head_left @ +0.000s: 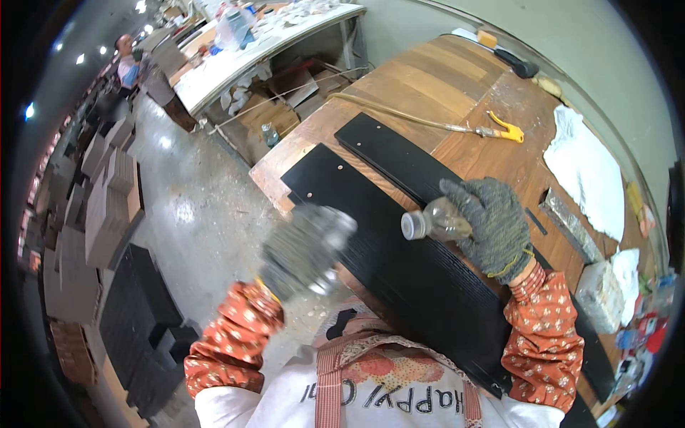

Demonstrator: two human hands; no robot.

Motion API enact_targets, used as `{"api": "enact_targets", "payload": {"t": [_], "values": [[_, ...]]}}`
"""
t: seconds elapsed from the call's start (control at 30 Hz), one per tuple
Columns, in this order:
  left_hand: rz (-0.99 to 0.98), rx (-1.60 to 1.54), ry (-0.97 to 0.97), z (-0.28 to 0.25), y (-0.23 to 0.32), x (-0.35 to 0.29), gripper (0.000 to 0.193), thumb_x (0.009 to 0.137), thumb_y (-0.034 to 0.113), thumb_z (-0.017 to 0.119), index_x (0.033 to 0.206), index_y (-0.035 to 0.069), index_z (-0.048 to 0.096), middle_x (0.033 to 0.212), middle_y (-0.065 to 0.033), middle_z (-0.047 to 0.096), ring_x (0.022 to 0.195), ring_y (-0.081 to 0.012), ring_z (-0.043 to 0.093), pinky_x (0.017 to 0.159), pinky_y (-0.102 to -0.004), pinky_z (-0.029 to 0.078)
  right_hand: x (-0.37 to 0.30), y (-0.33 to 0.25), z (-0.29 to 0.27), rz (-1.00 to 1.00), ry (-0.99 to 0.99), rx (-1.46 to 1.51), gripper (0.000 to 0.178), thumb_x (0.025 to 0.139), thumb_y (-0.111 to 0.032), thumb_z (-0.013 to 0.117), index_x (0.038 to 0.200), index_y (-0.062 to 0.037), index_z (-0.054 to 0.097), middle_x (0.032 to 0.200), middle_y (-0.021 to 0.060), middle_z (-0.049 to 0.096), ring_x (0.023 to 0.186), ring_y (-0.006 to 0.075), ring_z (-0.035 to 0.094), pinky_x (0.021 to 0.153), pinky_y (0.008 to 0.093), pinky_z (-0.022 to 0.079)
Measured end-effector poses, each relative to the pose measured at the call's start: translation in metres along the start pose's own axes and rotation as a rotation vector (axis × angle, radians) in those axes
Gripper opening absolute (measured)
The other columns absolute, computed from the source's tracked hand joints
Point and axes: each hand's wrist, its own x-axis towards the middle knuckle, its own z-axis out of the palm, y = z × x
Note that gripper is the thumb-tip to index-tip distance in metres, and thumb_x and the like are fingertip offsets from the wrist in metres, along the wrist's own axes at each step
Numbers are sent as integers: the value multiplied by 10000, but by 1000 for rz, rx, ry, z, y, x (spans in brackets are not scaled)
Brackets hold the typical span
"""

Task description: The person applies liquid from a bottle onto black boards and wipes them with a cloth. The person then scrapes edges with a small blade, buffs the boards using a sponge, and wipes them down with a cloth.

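Now, right hand (496, 225), gloved, closed round small clear bottle (448, 216), grey cap (412, 226) toward left hand (300, 250). Bottle held over black boards (399, 264) on wooden table (442, 75). Left hand blurred, clear shiny object (342, 225) beside it; grip impossible to tell. Step looks like bottle handling; next move seems to call for firm right grip, steady left hand.

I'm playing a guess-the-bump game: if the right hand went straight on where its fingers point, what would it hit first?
Probably the farther black board, just ahead of the right hand. The hand's height is unclear, so it might pass over and meet the air hose instead.
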Motion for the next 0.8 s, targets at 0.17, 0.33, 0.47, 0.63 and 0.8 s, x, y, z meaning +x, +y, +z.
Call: {"api": "enact_targets", "payload": {"t": [0.17, 0.33, 0.47, 0.63, 0.8], "values": [[-747, -486, 361, 3, -47, -63, 295, 833, 165, 680, 1095, 31, 652, 885, -70, 638, 803, -163, 602, 708, -306, 483, 9, -14, 5, -121, -60, -112, 463, 748, -192, 630, 1210, -175, 623, 1022, 105, 535, 960, 291, 535, 888, 466, 414], [-1073, -1117, 555, 18, -34, -104, 316, 845, 178, 679, 1106, 3, 646, 992, -82, 678, 892, -148, 627, 799, -289, 497, 40, -28, 17, -209, -111, -175, 505, 748, -152, 617, 1251, -195, 594, 1023, 107, 536, 954, 291, 537, 878, 461, 406], [-1227, -1301, 856, 33, -28, -145, 288, 858, 166, 658, 1101, 22, 610, 928, -38, 659, 806, -126, 633, 694, -250, 508, 64, -32, 35, -246, -106, -214, 541, 751, -115, 600, 1284, -208, 567, 1028, 111, 545, 956, 292, 540, 861, 459, 405], [-1288, -1165, 971, 62, -20, -226, 221, 887, 131, 620, 1080, 24, 622, 1027, -61, 635, 914, -146, 608, 798, -286, 497, 93, -43, 47, -231, -181, -174, 587, 701, -131, 658, 1279, -194, 570, 1049, 122, 570, 969, 310, 549, 871, 453, 411], [-1366, -1561, 1291, 68, -13, -252, 244, 891, 130, 611, 1102, 9, 620, 1026, -60, 649, 934, -153, 619, 842, -289, 500, 133, -59, 65, -174, -225, -85, 655, 652, -148, 703, 1289, -207, 559, 1064, 129, 591, 975, 327, 561, 875, 447, 423]]}}
